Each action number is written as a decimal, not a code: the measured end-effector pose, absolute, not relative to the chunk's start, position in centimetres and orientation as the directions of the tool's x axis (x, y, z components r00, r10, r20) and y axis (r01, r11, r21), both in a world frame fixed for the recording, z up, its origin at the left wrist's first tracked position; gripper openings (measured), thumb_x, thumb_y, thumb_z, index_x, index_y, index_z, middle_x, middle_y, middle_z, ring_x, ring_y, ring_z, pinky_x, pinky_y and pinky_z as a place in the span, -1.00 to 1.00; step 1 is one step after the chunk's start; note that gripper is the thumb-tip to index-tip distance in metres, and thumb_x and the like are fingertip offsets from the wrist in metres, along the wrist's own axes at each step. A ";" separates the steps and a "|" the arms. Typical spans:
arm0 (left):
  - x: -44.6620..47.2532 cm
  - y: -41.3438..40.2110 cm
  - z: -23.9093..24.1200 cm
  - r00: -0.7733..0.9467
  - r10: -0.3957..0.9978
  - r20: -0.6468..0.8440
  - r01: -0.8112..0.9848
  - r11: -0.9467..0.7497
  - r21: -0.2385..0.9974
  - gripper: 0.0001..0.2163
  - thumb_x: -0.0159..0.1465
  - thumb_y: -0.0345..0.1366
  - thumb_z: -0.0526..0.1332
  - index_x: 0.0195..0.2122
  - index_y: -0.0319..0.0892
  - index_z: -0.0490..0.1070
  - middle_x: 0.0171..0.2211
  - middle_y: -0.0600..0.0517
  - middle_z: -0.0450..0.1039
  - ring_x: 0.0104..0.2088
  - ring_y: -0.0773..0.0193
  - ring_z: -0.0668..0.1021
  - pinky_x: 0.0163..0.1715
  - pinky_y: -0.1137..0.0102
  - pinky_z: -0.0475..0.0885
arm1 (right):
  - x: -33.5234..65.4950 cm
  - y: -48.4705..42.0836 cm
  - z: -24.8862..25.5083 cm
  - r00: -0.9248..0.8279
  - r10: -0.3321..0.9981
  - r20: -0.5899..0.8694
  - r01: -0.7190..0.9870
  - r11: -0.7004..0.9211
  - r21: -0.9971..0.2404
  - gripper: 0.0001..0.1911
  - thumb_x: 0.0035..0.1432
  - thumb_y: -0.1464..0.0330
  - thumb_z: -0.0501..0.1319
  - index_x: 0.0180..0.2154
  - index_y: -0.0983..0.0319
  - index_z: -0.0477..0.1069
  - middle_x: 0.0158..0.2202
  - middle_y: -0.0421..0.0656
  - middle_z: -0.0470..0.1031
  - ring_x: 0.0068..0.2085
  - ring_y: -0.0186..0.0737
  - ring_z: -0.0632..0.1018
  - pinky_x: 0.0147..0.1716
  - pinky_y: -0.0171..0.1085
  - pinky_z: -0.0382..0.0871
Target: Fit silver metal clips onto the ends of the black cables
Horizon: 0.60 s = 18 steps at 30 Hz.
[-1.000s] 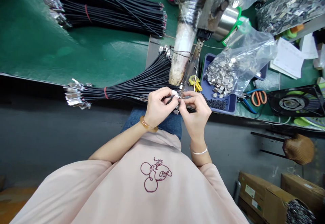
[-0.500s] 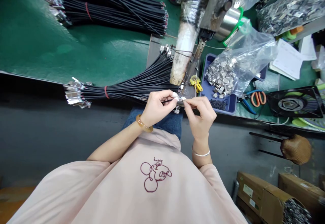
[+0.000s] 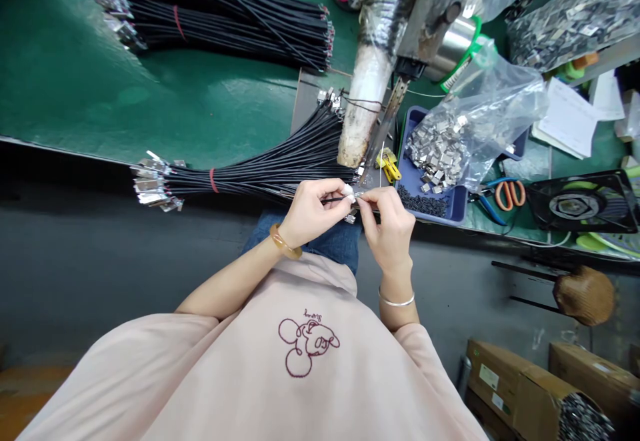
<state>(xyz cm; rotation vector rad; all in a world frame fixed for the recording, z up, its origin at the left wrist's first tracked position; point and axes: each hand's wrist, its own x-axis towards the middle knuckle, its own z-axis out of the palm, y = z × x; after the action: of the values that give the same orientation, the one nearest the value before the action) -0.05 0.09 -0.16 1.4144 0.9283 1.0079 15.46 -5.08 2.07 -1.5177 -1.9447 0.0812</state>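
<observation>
A pale pink T-shirt point(image 3: 240, 374) is hanging loose, its wide short sleeves point(image 3: 150, 334) draping softly. On its front, dark-red stitching point(image 3: 313, 347) is tracing an outlined mouse head with two round ears — small cursive lettering point(image 3: 313, 315) is running beside it. Blue jeans point(image 3: 340, 247) are showing past the shirt. An amber-coloured bangle point(image 3: 284, 245) is circling the left wrist — a slim silver bangle point(image 3: 397, 304), the right. White fingertip covers point(image 3: 347, 189) are capping the left hand point(image 3: 315, 211).

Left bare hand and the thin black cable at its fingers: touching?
Touching. The head view shows the left hand pinching the thin black cable between thumb and forefinger, near their tips.
</observation>
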 end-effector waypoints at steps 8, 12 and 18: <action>-0.1 0.0 -0.2 0.293 0.955 0.052 -0.046 -0.040 0.998 -0.89 0.15 -0.32 0.28 -0.42 -0.27 0.51 -0.51 0.05 0.47 -0.49 0.40 0.47 -0.51 0.56 0.37 | 15.2 -5.6 1.5 0.123 0.875 0.469 0.785 0.203 -0.585 -0.91 0.39 0.38 0.12 -0.24 0.17 0.33 -0.33 -0.25 0.47 -0.40 -0.39 0.58 -0.40 -0.37 0.44; -0.1 0.1 0.0 0.299 0.953 0.044 -0.047 -0.032 0.998 -0.90 0.14 -0.33 0.28 -0.44 -0.26 0.50 -0.53 0.06 0.46 -0.52 0.42 0.45 -0.53 0.57 0.35 | 15.1 -5.9 1.6 0.298 0.856 0.421 0.624 0.159 -0.765 -0.94 0.32 0.36 0.23 -0.26 0.17 0.42 -0.23 -0.23 0.55 -0.45 -0.43 0.59 -0.47 -0.38 0.52; -0.1 0.0 -0.1 0.275 0.953 0.129 0.030 -0.143 0.989 -0.91 0.16 -0.39 0.26 -0.41 -0.28 0.56 -0.49 0.04 0.54 -0.52 0.44 0.47 -0.51 0.58 0.35 | 14.6 -5.3 1.4 0.252 0.937 0.241 0.400 0.126 -0.908 -0.94 0.24 0.41 0.30 -0.32 0.18 0.47 -0.15 -0.21 0.63 -0.26 -0.35 0.69 -0.26 -0.35 0.65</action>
<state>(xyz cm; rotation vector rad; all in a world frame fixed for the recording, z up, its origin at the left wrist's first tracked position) -0.08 0.04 -0.11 1.4639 0.9687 1.0741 14.56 -5.31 1.44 -1.4606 -1.3288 0.6356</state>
